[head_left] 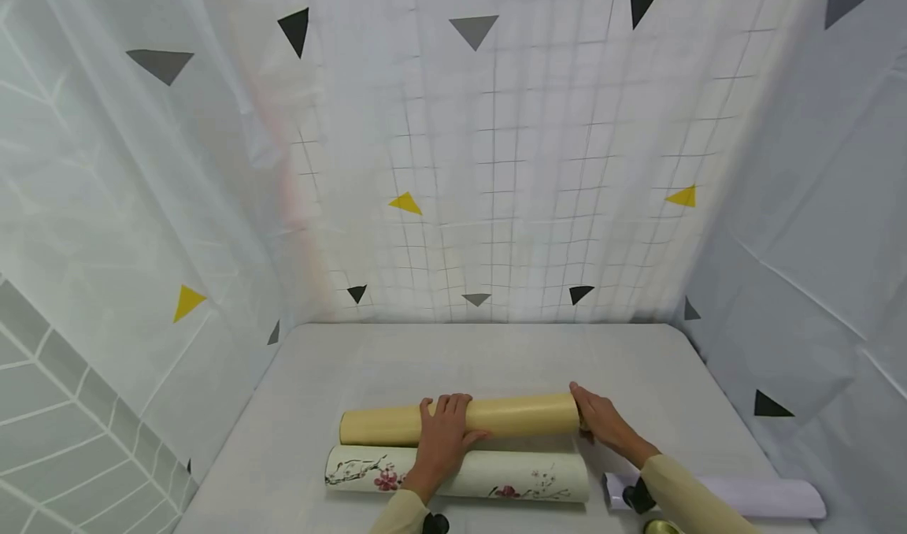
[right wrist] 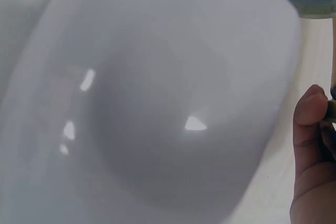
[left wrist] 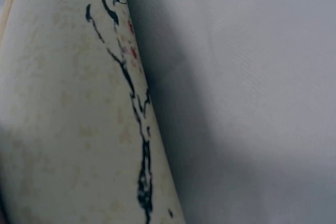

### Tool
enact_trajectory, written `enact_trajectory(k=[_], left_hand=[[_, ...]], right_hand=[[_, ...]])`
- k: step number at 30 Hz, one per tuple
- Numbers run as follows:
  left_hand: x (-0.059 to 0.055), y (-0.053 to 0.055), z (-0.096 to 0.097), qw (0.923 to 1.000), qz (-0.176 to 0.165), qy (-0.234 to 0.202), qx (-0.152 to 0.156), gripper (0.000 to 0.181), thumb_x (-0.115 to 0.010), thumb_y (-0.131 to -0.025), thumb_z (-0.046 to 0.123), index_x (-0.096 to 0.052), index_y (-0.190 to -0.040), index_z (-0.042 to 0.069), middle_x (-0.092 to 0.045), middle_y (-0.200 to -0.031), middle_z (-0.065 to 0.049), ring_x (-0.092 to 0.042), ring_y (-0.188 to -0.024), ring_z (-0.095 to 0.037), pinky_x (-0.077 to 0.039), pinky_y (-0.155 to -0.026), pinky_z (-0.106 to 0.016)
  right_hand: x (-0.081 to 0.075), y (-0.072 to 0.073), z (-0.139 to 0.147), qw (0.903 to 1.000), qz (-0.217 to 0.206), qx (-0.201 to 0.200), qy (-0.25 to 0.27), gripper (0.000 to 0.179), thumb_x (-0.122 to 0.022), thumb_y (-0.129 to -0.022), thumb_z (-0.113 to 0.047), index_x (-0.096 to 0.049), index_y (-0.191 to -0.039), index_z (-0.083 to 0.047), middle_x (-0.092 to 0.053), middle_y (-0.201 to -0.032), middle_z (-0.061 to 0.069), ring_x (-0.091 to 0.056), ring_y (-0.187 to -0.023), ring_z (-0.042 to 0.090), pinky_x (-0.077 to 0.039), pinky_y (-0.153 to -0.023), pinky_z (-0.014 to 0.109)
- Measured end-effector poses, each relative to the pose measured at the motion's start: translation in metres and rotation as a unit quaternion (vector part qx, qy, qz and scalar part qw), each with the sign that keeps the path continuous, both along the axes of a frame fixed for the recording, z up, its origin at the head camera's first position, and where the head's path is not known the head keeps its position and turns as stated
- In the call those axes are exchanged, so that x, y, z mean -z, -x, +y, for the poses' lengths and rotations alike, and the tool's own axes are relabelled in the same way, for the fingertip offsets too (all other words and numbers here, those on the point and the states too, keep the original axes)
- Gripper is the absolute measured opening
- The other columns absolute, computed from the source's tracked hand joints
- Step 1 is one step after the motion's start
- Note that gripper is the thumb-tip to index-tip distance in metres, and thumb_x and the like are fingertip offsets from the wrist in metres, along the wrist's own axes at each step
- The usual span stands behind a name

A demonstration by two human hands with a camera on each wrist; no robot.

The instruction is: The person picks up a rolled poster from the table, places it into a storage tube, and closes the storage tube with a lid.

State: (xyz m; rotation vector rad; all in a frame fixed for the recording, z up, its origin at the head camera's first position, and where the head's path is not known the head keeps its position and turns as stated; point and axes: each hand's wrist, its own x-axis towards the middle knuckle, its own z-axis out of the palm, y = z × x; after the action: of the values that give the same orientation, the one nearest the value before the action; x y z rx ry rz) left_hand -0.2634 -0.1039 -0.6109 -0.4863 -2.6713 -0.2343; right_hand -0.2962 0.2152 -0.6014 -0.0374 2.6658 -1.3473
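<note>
A yellow paper roll (head_left: 524,416) lies crosswise on the table. My left hand (head_left: 445,435) rests on top of it left of its middle, fingers over its far side and thumb pointing right. At the roll's right end, my right hand (head_left: 605,422) grips the edge; in the right wrist view the hand (right wrist: 312,150) pinches a small golden-brown edge. Just nearer than the yellow roll lies a white roll (head_left: 524,475) with plum blossoms and dark branches, beneath my left wrist. Its branch print (left wrist: 79,103) fills much of the left wrist view.
A glossy pale lilac roll (head_left: 765,497) lies at the front right under my right forearm. A round gold-coloured thing (head_left: 662,527) shows at the bottom edge. The white table (head_left: 482,361) meets draped sheeting (head_left: 468,164) behind and at both sides.
</note>
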Motion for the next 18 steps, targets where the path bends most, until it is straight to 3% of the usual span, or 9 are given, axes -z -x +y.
enact_trajectory(k=[5, 11, 18], left_hand=[[0.001, 0.002, 0.002, 0.9999, 0.005, 0.013, -0.001, 0.070, -0.061, -0.084, 0.070, -0.058, -0.132, 0.018, -0.066, -0.125, 0.003, -0.059, -0.113, -0.018, -0.039, -0.100, -0.054], [-0.001, 0.005, 0.003, 0.9995, 0.021, 0.023, -0.011, 0.071, -0.058, -0.083, 0.073, -0.059, -0.130, 0.020, -0.066, -0.124, 0.005, -0.059, -0.113, -0.017, -0.040, -0.100, -0.052], [-0.003, 0.006, 0.006, 1.0000, 0.001, 0.002, -0.007, 0.070, -0.057, -0.085, 0.071, -0.058, -0.132, 0.019, -0.066, -0.126, 0.004, -0.058, -0.115, -0.017, -0.038, -0.101, -0.052]], right_hand=[[-0.002, 0.000, 0.000, 0.9998, -0.011, -0.004, 0.017, 0.066, -0.024, -0.109, -0.058, -0.060, -0.089, -0.006, -0.058, -0.067, 0.007, -0.054, -0.053, 0.021, -0.047, -0.049, 0.033], [-0.007, 0.004, -0.003, 0.9991, 0.005, -0.026, 0.034, 0.062, -0.024, -0.111, -0.054, -0.058, -0.093, -0.006, -0.058, -0.067, 0.008, -0.055, -0.052, 0.021, -0.049, -0.049, 0.034], [-0.008, 0.010, -0.004, 0.9984, 0.008, -0.033, 0.045, 0.051, -0.029, -0.111, -0.050, -0.057, -0.105, -0.007, -0.058, -0.072, 0.008, -0.059, -0.058, 0.021, -0.052, -0.052, 0.035]])
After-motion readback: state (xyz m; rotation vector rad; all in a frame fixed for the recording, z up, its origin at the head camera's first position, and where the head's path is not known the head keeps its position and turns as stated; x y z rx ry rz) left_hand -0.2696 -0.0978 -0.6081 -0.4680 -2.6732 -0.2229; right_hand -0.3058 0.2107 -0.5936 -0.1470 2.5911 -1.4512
